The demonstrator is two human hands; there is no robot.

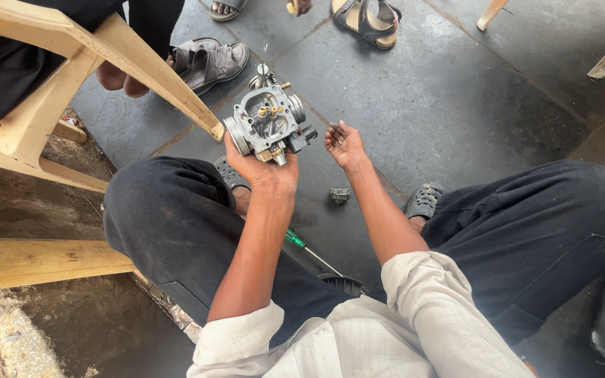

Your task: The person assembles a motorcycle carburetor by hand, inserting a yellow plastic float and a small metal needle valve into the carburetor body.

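Left hand [264,168] cups the carburetor [269,122] from below, open side up over the floor between the knees (keep it level), right hand [343,143] beside it, half-open, empty.

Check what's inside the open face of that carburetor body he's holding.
Inside the carburetor, held in the left hand: brass jets standing in a grey cast cavity, with screw bosses round the rim. Its underside is covered by the palm. The right hand is open, apart.

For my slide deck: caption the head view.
Left hand holds a grey metal carburettor body; right hand open beside it, above stone floor.
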